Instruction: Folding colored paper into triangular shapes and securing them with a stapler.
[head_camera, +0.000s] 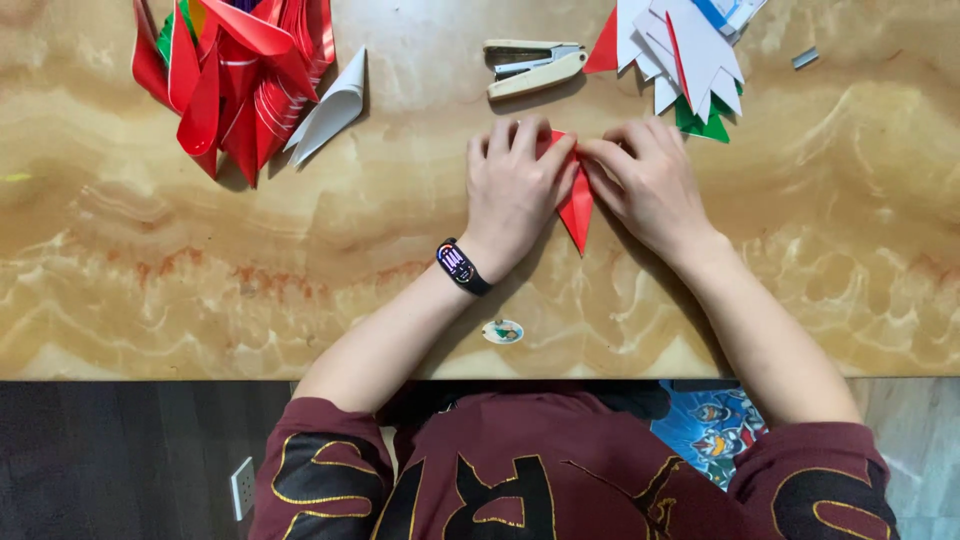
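Both hands, left hand (515, 185) and right hand (645, 180), press together on a red folded paper (578, 212), apparently pinching its crease.

Warm, fairly bright light falls from above onto the glossy amber marble-patterned tabletop (250, 260), leaving a pale, soft sheen along its far edge near the cream-coloured stapler (533, 67). Shadows are short and soft: a dim one lies under the left hand (512, 190) and forearm, another beside the right hand (648, 185). Focus is sharp across the table; the dark floor below stays dim. The heap of shiny red folded paper pieces (235, 75) catches small highlights
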